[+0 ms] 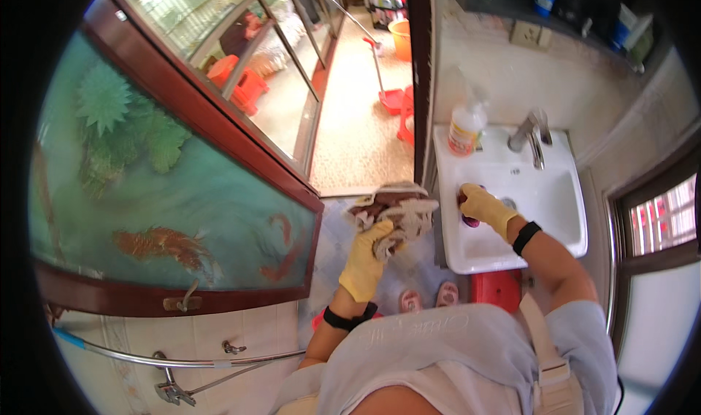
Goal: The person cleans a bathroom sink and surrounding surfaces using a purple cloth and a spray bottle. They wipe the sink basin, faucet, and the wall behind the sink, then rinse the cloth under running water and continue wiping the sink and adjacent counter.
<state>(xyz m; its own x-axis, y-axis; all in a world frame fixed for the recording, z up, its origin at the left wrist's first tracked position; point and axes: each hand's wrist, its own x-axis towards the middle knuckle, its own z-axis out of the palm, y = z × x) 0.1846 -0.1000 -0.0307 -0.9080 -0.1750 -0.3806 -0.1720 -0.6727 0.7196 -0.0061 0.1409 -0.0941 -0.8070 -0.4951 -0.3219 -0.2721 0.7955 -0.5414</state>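
Observation:
In a yellow glove, my left hand [367,258] is closed round a crumpled brown-and-white cloth [398,214], held up over the tiled floor left of the sink. My right hand [485,207], gloved the same way, is at the left side of the white washbasin [562,229]. Its fingers are bent down over a small purple and dark object [471,221] that shows only in part beneath them; its kind cannot be made out. A clear spray bottle [465,129] with an orange-and-white label stands on the basin's back left corner. Beside it rises a chrome faucet [531,134].
At the left, a dark red framed door [219,159] with a fish-painted panel stands ajar. Beyond the doorway are a red dustpan [393,101] and an orange bucket [400,37]. A red container [496,289] sits below the basin. A shelf [577,13] of tubes hangs above.

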